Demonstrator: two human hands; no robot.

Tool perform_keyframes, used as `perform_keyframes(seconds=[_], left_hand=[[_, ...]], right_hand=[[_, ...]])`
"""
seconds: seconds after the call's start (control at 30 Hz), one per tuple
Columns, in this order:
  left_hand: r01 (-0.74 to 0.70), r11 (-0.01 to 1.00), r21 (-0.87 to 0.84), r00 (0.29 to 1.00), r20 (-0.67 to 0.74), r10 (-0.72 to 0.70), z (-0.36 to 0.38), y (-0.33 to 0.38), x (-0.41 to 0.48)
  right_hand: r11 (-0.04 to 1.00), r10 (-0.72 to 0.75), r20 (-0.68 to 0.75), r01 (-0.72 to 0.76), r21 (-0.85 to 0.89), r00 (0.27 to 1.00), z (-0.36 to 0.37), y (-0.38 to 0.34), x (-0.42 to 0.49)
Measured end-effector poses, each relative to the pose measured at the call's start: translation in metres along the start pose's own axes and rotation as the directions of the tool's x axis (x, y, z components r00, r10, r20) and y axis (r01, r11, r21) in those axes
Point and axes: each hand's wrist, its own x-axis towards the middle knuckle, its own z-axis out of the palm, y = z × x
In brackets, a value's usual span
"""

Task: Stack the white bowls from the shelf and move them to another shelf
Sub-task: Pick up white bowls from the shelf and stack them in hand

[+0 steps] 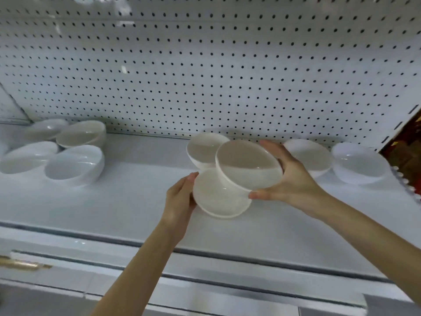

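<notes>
My right hand (293, 181) grips a white bowl (249, 164) by its rim and lifts it, tilted, above the shelf. Just below it, my left hand (180, 199) holds a second white bowl (218, 197) by its left side. A third bowl (204, 150) stands behind these two on the white shelf (136, 197). Two more white bowls (312, 155) (360, 163) sit to the right, partly behind my right hand. At the far left stands a cluster of several white bowls (75, 164).
A white pegboard wall (205, 76) backs the shelf. The shelf's front lip (91, 238) runs across below my forearms, with a lower ledge beneath it. A dark red and gold object (405, 142) shows at the right edge.
</notes>
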Motion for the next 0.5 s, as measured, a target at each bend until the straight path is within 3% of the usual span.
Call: perform_keyframes(seconds=[0.27, 0.5], left_hand=[[0.179, 0.983, -0.027, 0.961, 0.221, -0.169, -0.019, 0.008, 0.018], [0.096, 0.994, 0.047, 0.941, 0.322, -0.107, -0.016, 0.017, 0.02]], right_hand=[[0.994, 0.095, -0.155, -0.103, -0.045, 0.983, 0.053, -0.008, -0.003], [0.966, 0.174, -0.204, -0.207, -0.157, 0.963, 0.068, -0.012, -0.013]])
